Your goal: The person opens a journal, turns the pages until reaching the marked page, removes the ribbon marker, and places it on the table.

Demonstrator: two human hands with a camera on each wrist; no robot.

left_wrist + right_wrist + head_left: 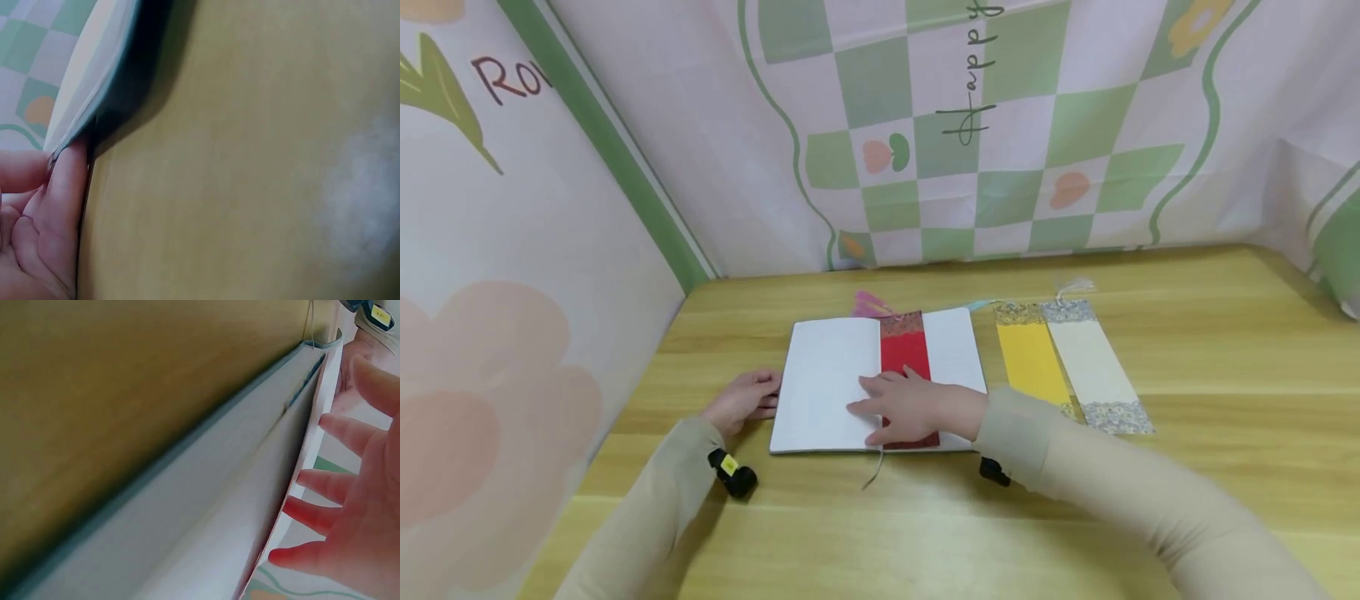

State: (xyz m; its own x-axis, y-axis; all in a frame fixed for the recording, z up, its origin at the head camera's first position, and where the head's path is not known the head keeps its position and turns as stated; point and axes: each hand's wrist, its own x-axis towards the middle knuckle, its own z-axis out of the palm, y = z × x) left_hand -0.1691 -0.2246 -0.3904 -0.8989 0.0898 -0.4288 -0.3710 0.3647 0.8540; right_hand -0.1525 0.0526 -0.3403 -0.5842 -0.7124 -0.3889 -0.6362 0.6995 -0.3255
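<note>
A notebook (827, 379) lies spread on the table, its blank white pages facing up. Along the inner side of its right page runs a red bookmark (904, 352) with dark lace-patterned ends and a pink tassel (871, 303) beyond the top edge. My left hand (745, 402) pinches the notebook's left edge; the left wrist view shows its thumb and a finger at the dark cover (119, 100). With fingers spread, my right hand (913, 408) lies across the bookmark's lower half, fingertips reaching over the left page. It hides part of the bookmark.
Right of the notebook lie a yellow bookmark (1033, 358) and a cream-white bookmark (1093, 358) side by side, the white one with a pale tassel (1077, 287). A thin ribbon (874, 472) trails from the notebook's lower edge onto the wooden table (850, 542). Patterned cloth (947, 142) hangs behind.
</note>
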